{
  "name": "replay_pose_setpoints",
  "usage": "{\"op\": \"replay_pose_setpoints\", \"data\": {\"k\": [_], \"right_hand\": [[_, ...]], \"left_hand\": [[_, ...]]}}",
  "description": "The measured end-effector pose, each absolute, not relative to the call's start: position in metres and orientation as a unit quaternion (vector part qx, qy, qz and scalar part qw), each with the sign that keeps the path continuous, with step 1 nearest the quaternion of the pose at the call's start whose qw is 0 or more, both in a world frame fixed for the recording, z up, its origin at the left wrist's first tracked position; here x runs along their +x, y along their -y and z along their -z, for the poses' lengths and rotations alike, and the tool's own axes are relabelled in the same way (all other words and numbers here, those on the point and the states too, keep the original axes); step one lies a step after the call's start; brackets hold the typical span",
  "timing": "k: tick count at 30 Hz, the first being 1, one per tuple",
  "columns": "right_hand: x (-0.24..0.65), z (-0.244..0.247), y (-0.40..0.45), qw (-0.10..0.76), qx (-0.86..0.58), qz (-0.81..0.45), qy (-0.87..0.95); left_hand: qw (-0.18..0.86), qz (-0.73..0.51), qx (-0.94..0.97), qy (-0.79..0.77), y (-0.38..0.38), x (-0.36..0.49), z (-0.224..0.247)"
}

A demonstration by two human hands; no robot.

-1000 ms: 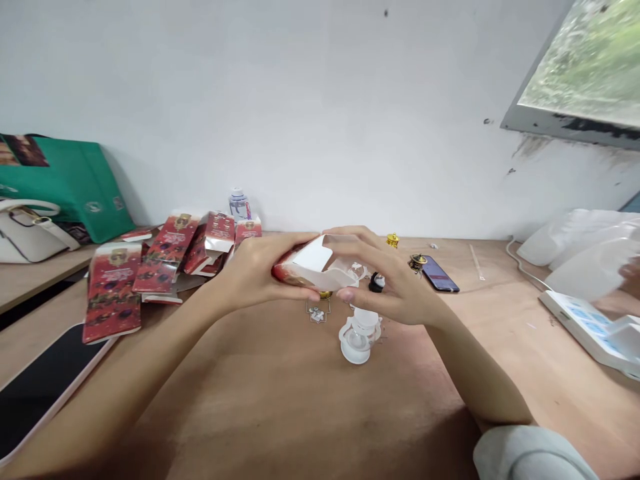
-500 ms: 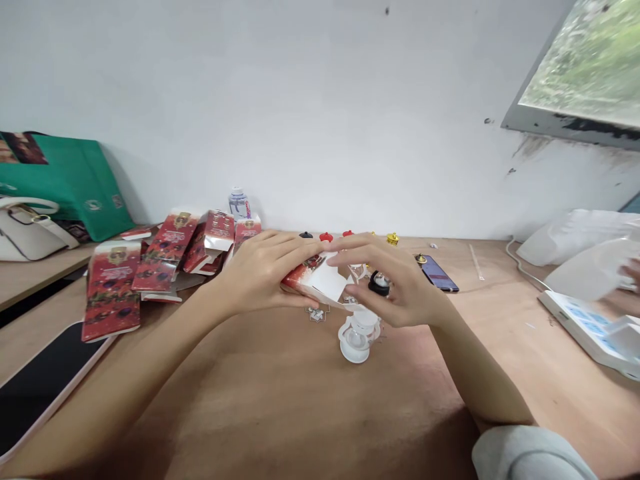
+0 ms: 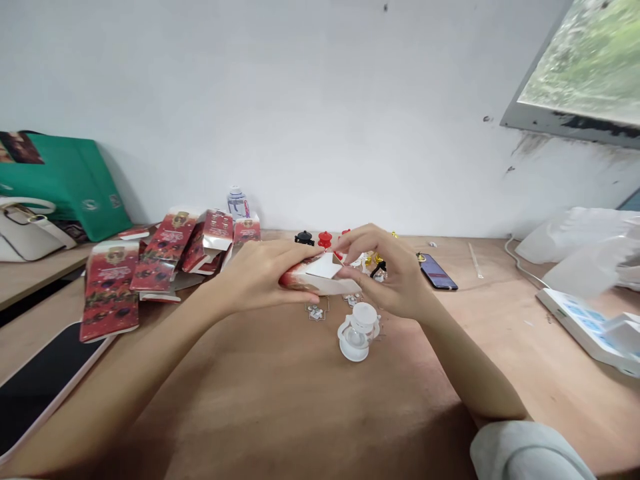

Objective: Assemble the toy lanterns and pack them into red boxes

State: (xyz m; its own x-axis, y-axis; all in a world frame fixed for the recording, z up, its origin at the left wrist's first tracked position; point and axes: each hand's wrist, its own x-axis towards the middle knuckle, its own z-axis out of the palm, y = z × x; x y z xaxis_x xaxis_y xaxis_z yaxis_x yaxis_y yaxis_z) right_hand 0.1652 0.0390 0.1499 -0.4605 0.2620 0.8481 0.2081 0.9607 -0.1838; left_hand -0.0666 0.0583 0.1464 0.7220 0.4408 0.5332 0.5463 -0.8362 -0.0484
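Above the table I hold a red and white cardboard box (image 3: 320, 275) on its side, with its white end flaps facing right. My left hand (image 3: 267, 272) is wrapped round the box's left part, thumb below and fingers on top. At the flap end, my right hand (image 3: 385, 267) has its thumb and fingers closed on a flap. Below them a small white lantern (image 3: 357, 333) stands upright on the table. Behind my hands are a black lantern (image 3: 304, 237), red lanterns (image 3: 325, 239) and gold ones, partly hidden. Small silvery pieces (image 3: 316, 312) lie under the box.
Several red printed boxes (image 3: 111, 287) lie at the left, near a clear bottle (image 3: 237, 202). A dark tablet-like device (image 3: 43, 380) is at the left front. To the right are a phone (image 3: 439, 271), a white power strip (image 3: 585, 327) and white plastic bags (image 3: 575, 250).
My right hand has moved slightly up and left, its fingers closing in on the box's flaps. More of the white, black and red lanterns shows. The hand at the far right edge is gone from view.
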Motion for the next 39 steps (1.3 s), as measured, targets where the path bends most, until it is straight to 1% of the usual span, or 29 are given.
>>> {"op": "replay_pose_setpoints", "data": {"k": [4,8,10,12,15,18,21,24,27,31,32,34,36,37,39], "right_hand": [[0.168,-0.15,-0.043,0.434,-0.176,-0.007,0.883],[0.17,-0.146,-0.048,0.441,-0.19,0.074,0.874],[0.171,-0.146,-0.048,0.422,-0.19,0.112,0.879],[0.171,-0.148,-0.044,0.385,-0.21,0.117,0.891],[0.172,-0.151,-0.038,0.345,-0.263,0.08,0.898],[0.17,-0.151,-0.036,0.338,-0.281,0.036,0.897],[0.167,-0.148,-0.037,0.366,-0.286,0.025,0.886],[0.164,-0.146,-0.039,0.402,-0.284,0.007,0.87],[0.16,-0.144,-0.041,0.467,-0.28,0.004,0.839],[0.151,-0.134,-0.045,0.563,-0.296,0.065,0.769],[0.148,-0.131,-0.047,0.591,-0.298,0.062,0.747],[0.141,-0.124,-0.049,0.64,-0.307,-0.01,0.705],[0.134,-0.119,-0.049,0.647,-0.321,-0.159,0.673],[0.131,-0.117,-0.049,0.63,-0.327,-0.243,0.661],[0.127,-0.115,-0.049,0.563,-0.332,-0.383,0.652]], "left_hand": [[0.087,0.238,-0.923,0.287,-0.06,-0.07,-0.146],[0.065,0.25,-0.921,0.292,-0.06,-0.07,-0.147],[0.005,0.258,-0.916,0.307,-0.061,-0.069,-0.149],[-0.064,0.269,-0.905,0.323,-0.062,-0.07,-0.15],[-0.129,0.311,-0.879,0.336,-0.064,-0.072,-0.151],[-0.186,0.345,-0.849,0.354,-0.064,-0.074,-0.153],[-0.211,0.36,-0.836,0.357,-0.062,-0.073,-0.155],[-0.198,0.344,-0.851,0.344,-0.06,-0.07,-0.154],[-0.17,0.345,-0.856,0.347,-0.06,-0.066,-0.152],[-0.155,0.39,-0.808,0.413,-0.059,-0.062,-0.15],[-0.161,0.406,-0.792,0.426,-0.059,-0.062,-0.15],[-0.187,0.453,-0.757,0.432,-0.059,-0.061,-0.15],[-0.223,0.511,-0.713,0.425,-0.062,-0.059,-0.148],[-0.241,0.539,-0.688,0.422,-0.063,-0.058,-0.146],[-0.281,0.577,-0.639,0.424,-0.066,-0.055,-0.142]]}}
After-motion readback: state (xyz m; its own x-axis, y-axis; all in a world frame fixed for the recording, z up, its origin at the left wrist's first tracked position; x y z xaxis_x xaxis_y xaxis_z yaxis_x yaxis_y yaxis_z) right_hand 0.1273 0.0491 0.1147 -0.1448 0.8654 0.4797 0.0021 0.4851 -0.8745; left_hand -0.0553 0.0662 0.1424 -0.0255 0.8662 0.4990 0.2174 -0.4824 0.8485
